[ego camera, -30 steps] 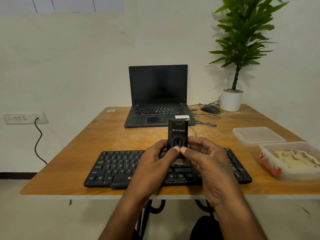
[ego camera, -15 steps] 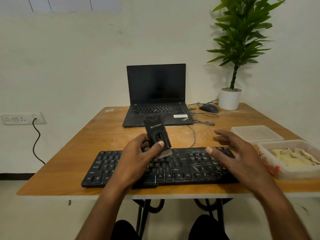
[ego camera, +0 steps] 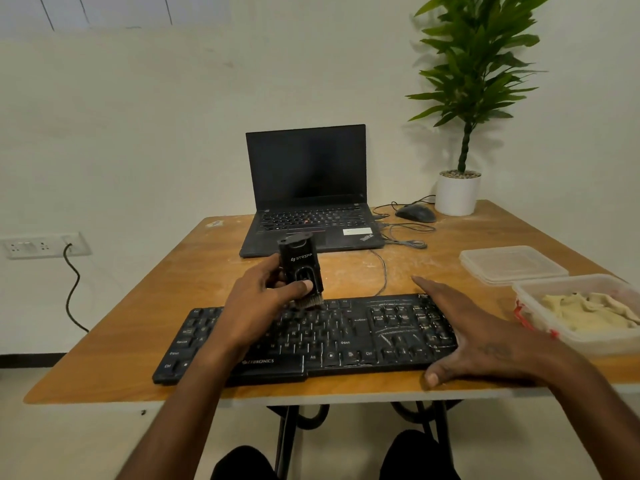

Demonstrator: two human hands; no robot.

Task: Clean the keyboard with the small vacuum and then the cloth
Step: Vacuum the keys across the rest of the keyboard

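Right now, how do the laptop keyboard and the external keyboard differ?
The external keyboard lies at the table's near edge; the laptop keyboard sits farther back. The external one looks wider and shows a number pad; the laptop one shows none. The external keyboard has pale dusty streaks; none are plain on the laptop keyboard. The left hand holds the small vacuum brush-down on the external keyboard while the right hand rests flat at its end; nothing touches the laptop keyboard. Both are black.

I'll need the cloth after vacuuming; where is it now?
The crumpled beige cloth lies in the open clear plastic container at the table's right edge, right of the black keyboard.
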